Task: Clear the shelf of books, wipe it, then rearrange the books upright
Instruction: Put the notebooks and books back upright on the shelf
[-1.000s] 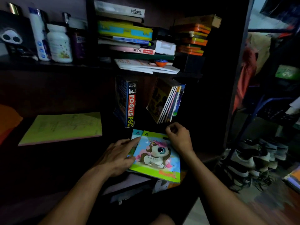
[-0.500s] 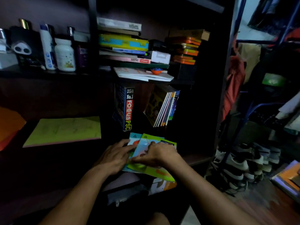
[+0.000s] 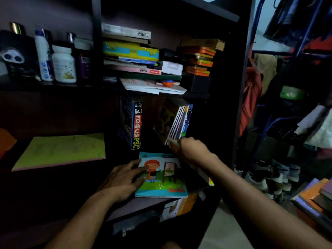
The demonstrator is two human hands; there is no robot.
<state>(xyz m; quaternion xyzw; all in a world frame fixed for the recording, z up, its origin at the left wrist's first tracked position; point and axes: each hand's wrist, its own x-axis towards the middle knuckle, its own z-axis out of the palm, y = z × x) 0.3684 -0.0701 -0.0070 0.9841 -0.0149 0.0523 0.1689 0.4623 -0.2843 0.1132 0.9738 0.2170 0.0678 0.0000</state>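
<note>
Nearest, at about 7 o'clock of the frame's centre, the left hand [image 3: 124, 178] lies flat with fingers spread wide on the left edge of a picture book [image 3: 161, 177], which rests face up on the lower shelf board [image 3: 125, 205] (its cover shows an orange-haired cartoon child beside an easel). Just past it at 4 o'clock, the right hand [image 3: 190, 150] reaches to the bottom corner of a leaning group of thin books [image 3: 175, 121]; its fingers are blurred, so I cannot tell whether they pinch a book. At 12 o'clock of the picture book a thick FOCUS PSC volume [image 3: 134, 123] stands nearly upright, apart from the leaning group. Farther up, a flat stack of books [image 3: 131, 53] sits at 12 o'clock. A yellow-green pad [image 3: 61, 150] lies at 9 o'clock.
</note>
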